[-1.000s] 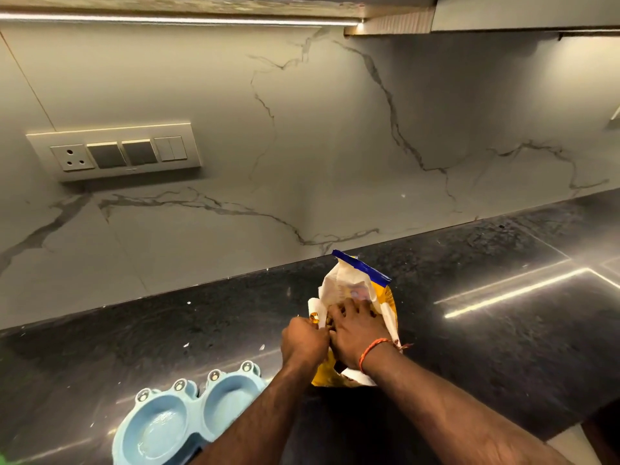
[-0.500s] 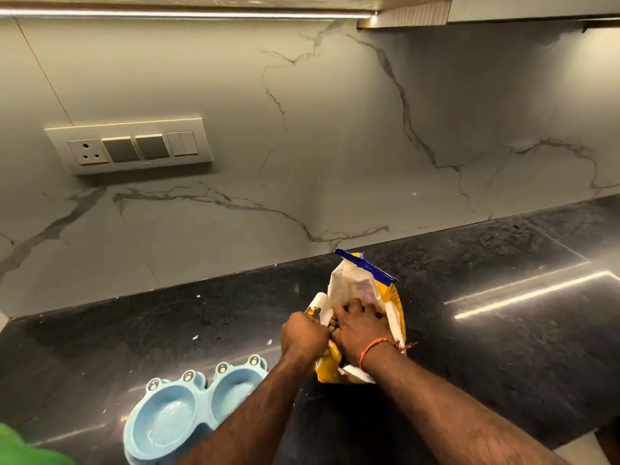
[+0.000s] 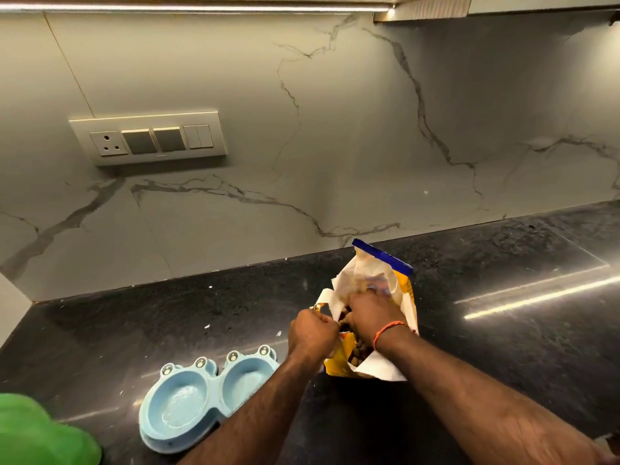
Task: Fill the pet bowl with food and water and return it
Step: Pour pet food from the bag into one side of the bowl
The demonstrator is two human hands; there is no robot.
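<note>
A yellow pet food bag [image 3: 375, 280] with a blue top edge stands on the black counter [image 3: 503, 347]. Its mouth is torn open and brown kibble shows inside. My left hand [image 3: 312, 332] grips the bag's left torn edge. My right hand [image 3: 372, 312] reaches into the bag's mouth, fingers curled among the kibble; what it holds is hidden. A light blue double pet bowl [image 3: 198, 397] lies on the counter to the lower left of the bag, both wells without food; the left well looks wet.
A marble backsplash rises behind the counter, with a switch and socket plate [image 3: 151, 137] at the left. A green object [image 3: 37, 434] shows at the lower left corner. White crumbs dot the counter near the bowl.
My hands have pulled the bag's mouth wider, and kibble now shows inside. My right hand has gone deeper into the bag. The view shifted so the bowl and a green object appear more.
</note>
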